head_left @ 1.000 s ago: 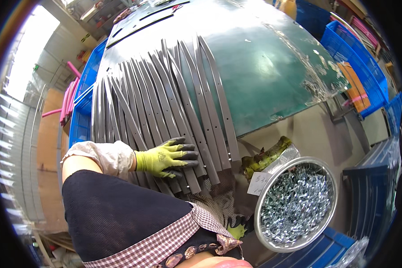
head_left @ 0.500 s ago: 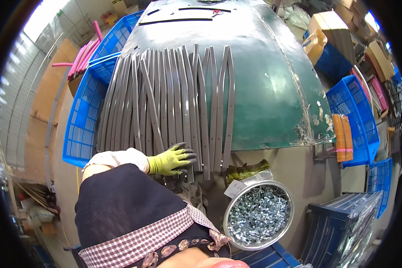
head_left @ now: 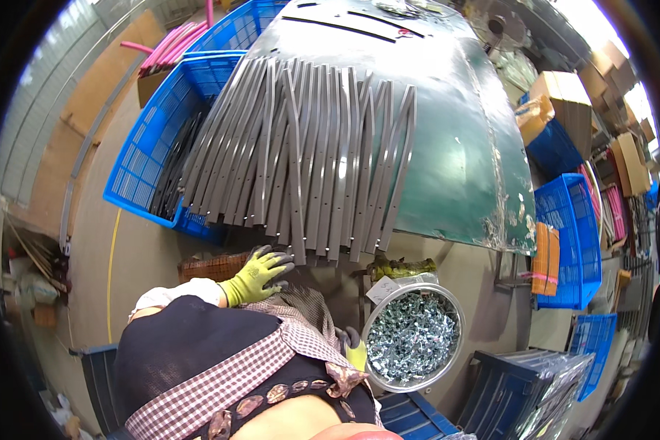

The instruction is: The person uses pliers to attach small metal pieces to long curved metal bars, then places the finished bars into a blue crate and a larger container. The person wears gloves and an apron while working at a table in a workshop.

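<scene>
1. Nearest is the right hand in a yellow-green glove with dark fingertips (head_left: 353, 350), at the left side of a round silver metal bowl (head_left: 460, 334). It is partly hidden by the person's clothing, so I cannot tell if its fingers are spread or pinching something.
2. The bowl is filled with many small shiny metal pieces (head_left: 411, 339). A white paper card (head_left: 381, 291) stands at its far left rim.
3. To the left is the left hand in a matching yellow-green glove (head_left: 255, 277). Its fingers are spread apart, very near to the near ends of the strips; I cannot tell if they touch.
4. Just beyond the bowl lies a mottled yellow-green roll (head_left: 405, 268).
5. Farther, the long grey strips with small holes (head_left: 315, 161) lie side by side on a green flat-topped table (head_left: 455, 183). Their near ends stick out over its near edge, and some strips cross others.
6. Left of them, a blue plastic crate (head_left: 136, 180) contains dark long pieces (head_left: 174, 172).
7. At the far end of the table lie thin black strips (head_left: 337, 29).
</scene>
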Available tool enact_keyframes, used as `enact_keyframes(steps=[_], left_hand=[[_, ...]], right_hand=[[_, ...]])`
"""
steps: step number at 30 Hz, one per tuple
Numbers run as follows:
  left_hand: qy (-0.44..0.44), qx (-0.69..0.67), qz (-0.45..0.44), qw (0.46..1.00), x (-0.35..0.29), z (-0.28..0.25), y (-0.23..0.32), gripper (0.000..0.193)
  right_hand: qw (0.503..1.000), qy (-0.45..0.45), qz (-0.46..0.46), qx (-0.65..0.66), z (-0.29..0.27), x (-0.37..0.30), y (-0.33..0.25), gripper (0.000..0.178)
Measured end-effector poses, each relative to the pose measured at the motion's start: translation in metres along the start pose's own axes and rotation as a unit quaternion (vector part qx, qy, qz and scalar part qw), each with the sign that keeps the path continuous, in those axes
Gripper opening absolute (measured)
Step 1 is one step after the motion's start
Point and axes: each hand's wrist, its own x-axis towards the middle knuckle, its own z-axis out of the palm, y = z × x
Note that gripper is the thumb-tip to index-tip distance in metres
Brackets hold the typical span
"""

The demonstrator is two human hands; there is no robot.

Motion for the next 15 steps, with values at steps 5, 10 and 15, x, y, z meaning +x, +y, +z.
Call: enact_keyframes(steps=[5,10,15], left_hand=[[0.022,-0.027,-0.130,0.991,-0.061,-0.011,-0.016,0.049],[0.031,-0.036,-0.159,0.986,-0.100,-0.023,-0.041,0.050],[0.047,-0.061,-0.164,0.983,-0.137,-0.037,-0.094,0.049]], right_hand=[[0.987,0.025,-0.151,0.041,-0.013,0.033,-0.112,0.035],[0.970,0.040,-0.216,0.100,0.005,0.057,-0.181,0.031],[0.953,-0.005,-0.218,0.210,0.038,0.093,-0.229,0.042]])
